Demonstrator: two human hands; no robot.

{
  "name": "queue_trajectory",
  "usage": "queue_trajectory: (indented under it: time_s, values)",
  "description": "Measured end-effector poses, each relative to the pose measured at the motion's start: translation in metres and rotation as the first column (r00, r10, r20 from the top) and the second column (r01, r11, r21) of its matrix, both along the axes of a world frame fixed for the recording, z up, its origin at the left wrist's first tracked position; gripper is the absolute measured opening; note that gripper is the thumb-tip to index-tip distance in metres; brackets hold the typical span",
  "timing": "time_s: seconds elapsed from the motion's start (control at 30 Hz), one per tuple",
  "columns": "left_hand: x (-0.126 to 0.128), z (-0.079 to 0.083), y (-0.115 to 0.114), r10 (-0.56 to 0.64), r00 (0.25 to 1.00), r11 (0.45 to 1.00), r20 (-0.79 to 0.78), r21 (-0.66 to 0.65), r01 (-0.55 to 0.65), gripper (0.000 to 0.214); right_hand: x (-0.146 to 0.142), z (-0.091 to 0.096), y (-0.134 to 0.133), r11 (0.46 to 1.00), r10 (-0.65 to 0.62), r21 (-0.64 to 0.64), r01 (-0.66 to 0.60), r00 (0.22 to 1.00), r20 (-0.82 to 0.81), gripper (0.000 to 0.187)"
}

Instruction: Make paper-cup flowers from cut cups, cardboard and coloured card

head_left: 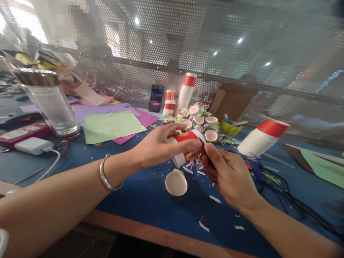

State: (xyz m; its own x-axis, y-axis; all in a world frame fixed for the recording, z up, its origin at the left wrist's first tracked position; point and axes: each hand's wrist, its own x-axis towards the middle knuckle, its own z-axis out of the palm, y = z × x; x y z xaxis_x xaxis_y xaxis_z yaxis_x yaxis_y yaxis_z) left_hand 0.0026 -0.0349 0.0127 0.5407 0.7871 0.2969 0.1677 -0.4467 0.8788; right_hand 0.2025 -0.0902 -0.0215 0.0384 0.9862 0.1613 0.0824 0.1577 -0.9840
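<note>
My left hand (166, 147) is wrapped round a red and white paper cup (191, 135), which lies tilted on its side above the table. My right hand (228, 173) is closed on dark scissors (203, 144), mostly hidden by the fingers, with the blade at the cup's right end. Below the cup, on the blue tabletop, sits a cut-off round cup bottom (176, 183) with a bit of green paper behind it. Just beyond my hands is a pile of similar cup bottoms (199, 120) with green and purple paper pieces around them.
Stacked paper cups (187, 91) stand at the back, and another cup stack (263, 138) leans at right. Black cables (291, 200) run along the right side. Coloured paper sheets (113, 125), a glass of water (51, 102) and a white charger (33, 146) are at left. Paper scraps (215, 199) lie about.
</note>
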Motion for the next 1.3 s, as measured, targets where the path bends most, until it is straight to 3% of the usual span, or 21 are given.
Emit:
queue_trajectory:
  time_s: [0.03, 0.1, 0.17, 0.2, 0.47, 0.63, 0.93, 1.3]
  values:
    - [0.000, 0.000, 0.004, -0.075, 0.993, 0.986, 0.092, -0.140, 0.088, 0.059, 0.001, 0.000, 0.000, 1.000, 0.001, -0.006, -0.001, 1.000, -0.002, 0.057]
    - [0.000, -0.002, 0.009, -0.166, 0.966, 0.898, 0.199, -0.374, 0.231, 0.050, 0.002, -0.001, 0.001, 1.000, -0.001, -0.023, 0.001, 1.000, -0.005, 0.057]
    - [0.000, -0.003, 0.012, -0.196, 0.958, 0.817, 0.211, -0.504, 0.278, 0.045, 0.002, -0.002, 0.001, 0.999, 0.002, -0.039, -0.002, 1.000, -0.008, 0.057]
    - [0.001, -0.004, 0.012, -0.193, 0.959, 0.804, 0.209, -0.526, 0.276, 0.043, 0.003, -0.002, 0.001, 0.999, 0.004, -0.043, -0.005, 1.000, -0.011, 0.057]
    - [0.009, -0.009, 0.003, -0.010, 0.981, 0.924, 0.194, -0.373, 0.083, 0.032, 0.003, -0.002, 0.003, 0.999, 0.016, -0.049, -0.017, 1.000, -0.016, 0.057]
    - [0.008, -0.004, 0.003, -0.025, 0.983, 0.887, 0.181, -0.449, 0.105, 0.032, 0.001, -0.002, 0.004, 0.999, 0.001, -0.055, -0.002, 1.000, -0.009, 0.058]
    - [0.004, -0.005, 0.005, -0.015, 0.998, 0.985, -0.056, -0.172, 0.005, 0.036, 0.000, -0.004, 0.003, 0.999, -0.012, -0.035, 0.012, 1.000, 0.021, 0.060]
    - [0.007, -0.004, 0.005, 0.029, 0.973, 0.996, -0.230, -0.071, -0.046, 0.042, 0.002, -0.004, 0.000, 1.000, -0.031, -0.003, 0.031, 0.997, 0.067, 0.058]
